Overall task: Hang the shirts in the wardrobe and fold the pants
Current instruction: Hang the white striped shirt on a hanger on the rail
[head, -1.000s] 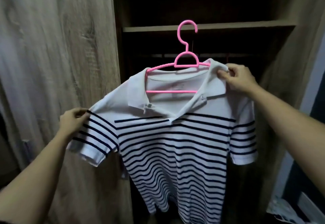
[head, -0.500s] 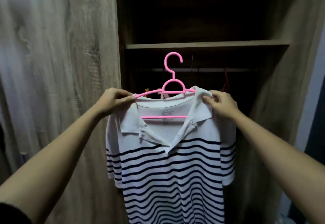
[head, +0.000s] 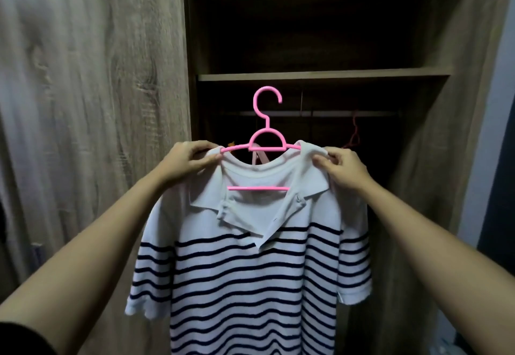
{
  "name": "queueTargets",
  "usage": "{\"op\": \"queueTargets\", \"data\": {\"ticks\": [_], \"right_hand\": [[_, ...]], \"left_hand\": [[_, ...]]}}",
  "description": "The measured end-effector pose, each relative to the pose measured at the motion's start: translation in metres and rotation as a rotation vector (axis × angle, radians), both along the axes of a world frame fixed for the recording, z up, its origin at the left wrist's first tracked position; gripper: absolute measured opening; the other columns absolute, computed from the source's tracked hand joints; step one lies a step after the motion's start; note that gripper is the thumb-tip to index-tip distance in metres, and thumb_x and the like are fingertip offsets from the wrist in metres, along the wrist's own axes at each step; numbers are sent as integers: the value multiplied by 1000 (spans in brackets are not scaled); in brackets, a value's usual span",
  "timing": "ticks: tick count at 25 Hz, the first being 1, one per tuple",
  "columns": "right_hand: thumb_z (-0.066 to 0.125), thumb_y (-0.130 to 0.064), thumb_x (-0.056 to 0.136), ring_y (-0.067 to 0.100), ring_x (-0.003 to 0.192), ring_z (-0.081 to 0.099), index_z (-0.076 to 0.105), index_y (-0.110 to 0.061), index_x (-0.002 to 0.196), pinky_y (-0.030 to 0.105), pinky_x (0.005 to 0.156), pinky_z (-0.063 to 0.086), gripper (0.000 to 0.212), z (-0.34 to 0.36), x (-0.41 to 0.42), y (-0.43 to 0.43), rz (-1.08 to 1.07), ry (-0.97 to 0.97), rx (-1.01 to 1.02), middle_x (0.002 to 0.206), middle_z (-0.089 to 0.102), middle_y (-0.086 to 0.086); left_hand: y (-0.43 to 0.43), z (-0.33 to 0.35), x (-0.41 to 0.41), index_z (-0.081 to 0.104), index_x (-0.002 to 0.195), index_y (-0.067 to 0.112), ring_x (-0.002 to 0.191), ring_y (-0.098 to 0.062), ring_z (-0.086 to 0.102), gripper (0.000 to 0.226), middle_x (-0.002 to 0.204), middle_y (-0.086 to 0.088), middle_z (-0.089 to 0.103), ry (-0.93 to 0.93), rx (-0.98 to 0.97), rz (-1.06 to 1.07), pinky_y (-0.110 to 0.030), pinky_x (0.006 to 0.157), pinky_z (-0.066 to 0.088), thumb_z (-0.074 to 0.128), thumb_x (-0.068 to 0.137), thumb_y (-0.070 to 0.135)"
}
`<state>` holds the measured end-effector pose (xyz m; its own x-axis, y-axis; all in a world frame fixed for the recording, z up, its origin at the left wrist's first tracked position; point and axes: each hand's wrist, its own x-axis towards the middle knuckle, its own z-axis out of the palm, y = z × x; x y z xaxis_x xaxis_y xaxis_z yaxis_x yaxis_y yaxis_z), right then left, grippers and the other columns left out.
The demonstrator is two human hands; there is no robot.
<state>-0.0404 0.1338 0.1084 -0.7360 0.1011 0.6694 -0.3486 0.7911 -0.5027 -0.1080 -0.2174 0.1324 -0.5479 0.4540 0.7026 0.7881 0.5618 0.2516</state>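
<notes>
Shirt [head: 245,271], head view: striped, draped on a pink hanger [head: 257,188] before the open wardrobe [head: 320,76]. The left hand [head: 189,161] and right hand [head: 341,169] each pinch 1 shoulder. The rail [head: 320,113] runs left-right, deeper in behind the hook, with both hands about equally near.

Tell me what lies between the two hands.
In the head view, the pink hanger spans the gap between the left hand and the right hand, with the striped shirt hanging from it.
</notes>
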Motion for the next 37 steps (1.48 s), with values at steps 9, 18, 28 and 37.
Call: {"op": "queueTargets", "data": {"ticks": [9, 18, 28, 37], "right_hand": [[61, -44, 81, 12, 107, 54, 55, -18, 123, 32, 92, 47, 50, -36, 26, 59, 99, -325, -25, 115, 59, -2], [65, -28, 73, 28, 110, 56, 51, -19, 126, 45, 92, 45, 56, -26, 45, 49, -345, -32, 227, 118, 57, 7], [52, -21, 91, -7, 57, 52, 52, -26, 89, 6, 48, 38, 5, -1, -1, -152, 445, -285, -647, 80, 50, -7], [61, -24, 86, 7, 50, 52, 46, -23, 66, 20, 47, 40, 25, -36, -15, -149, 230, -357, -843, 58, 49, -3]], "left_hand": [[-30, -12, -6, 56, 79, 38, 64, -1, 48, 14, 72, 1, 59, 41, 130, 64, -16, 57, 36, 51, 83, 50], [-19, -7, -8, 59, 83, 42, 66, 7, 51, 9, 73, 14, 65, 15, 187, 27, -20, 63, 40, 59, 89, 35], [13, -38, 24, 66, 108, 13, 82, -20, 65, 45, 91, -8, 71, 78, 46, 83, -31, 69, 45, 49, 87, 49], [20, -51, 55, 61, 116, 28, 98, -22, 65, 47, 103, -1, 71, -146, -180, 69, -38, 84, 50, 34, 91, 57]]}}
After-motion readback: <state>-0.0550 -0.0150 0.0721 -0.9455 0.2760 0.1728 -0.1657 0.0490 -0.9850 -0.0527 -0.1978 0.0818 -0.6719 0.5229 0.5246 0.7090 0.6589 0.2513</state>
